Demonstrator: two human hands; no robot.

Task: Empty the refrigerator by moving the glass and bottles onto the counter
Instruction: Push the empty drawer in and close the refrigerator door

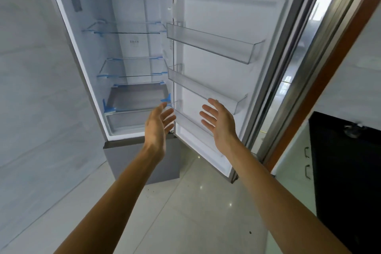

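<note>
The grey refrigerator stands with its door swung wide to the right. Its glass shelves and clear door bins hold nothing that I can see; no glass or bottle is in view. My left hand reaches out in front of the lower compartment, fingers apart and palm facing right. My right hand is raised in front of the door's lower bins, fingers spread and palm facing left. Neither hand holds or touches anything.
A black counter with pale drawers below runs along the right edge. A steel door frame stands behind the fridge door. A white wall is on the left, glossy floor tiles below.
</note>
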